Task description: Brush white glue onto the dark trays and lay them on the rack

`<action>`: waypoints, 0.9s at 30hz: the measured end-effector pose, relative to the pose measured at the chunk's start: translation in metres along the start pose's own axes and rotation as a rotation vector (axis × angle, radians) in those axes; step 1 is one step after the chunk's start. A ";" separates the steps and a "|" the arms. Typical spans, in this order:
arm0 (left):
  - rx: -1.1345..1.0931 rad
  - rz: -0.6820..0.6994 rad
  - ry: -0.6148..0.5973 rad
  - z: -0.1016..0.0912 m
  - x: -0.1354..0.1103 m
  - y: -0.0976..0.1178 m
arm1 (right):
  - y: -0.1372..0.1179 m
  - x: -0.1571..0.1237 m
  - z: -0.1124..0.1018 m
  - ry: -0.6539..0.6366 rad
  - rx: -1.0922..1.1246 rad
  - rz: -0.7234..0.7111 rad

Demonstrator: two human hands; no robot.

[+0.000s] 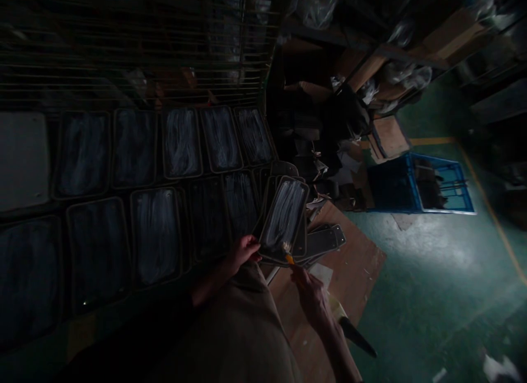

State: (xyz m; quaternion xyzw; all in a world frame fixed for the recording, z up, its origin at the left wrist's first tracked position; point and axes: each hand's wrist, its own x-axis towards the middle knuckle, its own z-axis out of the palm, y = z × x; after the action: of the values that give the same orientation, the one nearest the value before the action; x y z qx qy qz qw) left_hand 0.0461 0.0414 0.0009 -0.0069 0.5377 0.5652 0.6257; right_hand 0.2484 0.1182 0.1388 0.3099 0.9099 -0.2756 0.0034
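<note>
My left hand (244, 251) is closed on the lower edge of a dark rectangular panel (285, 215) streaked with white paste, holding it tilted above a stack of similar panels (325, 241). My right hand (312, 294) is closed round a brush with an orange handle (289, 258); its bristles touch the bottom of the held panel. The scene is very dim.
Rows of coated dark panels (156, 235) lie spread out to the left, below a wire rack (135, 48). A brown board (349, 273) lies under the stack. A blue crate (424, 184) stands on the green floor at right, with cluttered shelves (382, 59) behind.
</note>
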 end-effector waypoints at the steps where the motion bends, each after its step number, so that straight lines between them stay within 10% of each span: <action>1: -0.004 0.004 -0.001 0.000 0.000 0.000 | -0.006 -0.005 0.005 0.005 0.010 0.020; 12: 0.054 0.033 -0.038 -0.003 0.001 0.001 | -0.035 -0.007 0.047 0.113 0.244 0.151; 22: 0.098 0.068 -0.045 -0.002 -0.002 0.006 | 0.011 0.027 0.019 0.446 0.143 0.272; 27: 0.121 0.040 -0.092 -0.002 -0.003 0.010 | 0.007 0.053 0.022 0.355 0.150 0.140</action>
State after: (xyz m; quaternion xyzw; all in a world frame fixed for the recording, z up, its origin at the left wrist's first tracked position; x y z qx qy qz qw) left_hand 0.0386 0.0416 0.0081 0.0680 0.5416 0.5437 0.6375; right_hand 0.2060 0.1411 0.1071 0.4153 0.8496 -0.2827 -0.1608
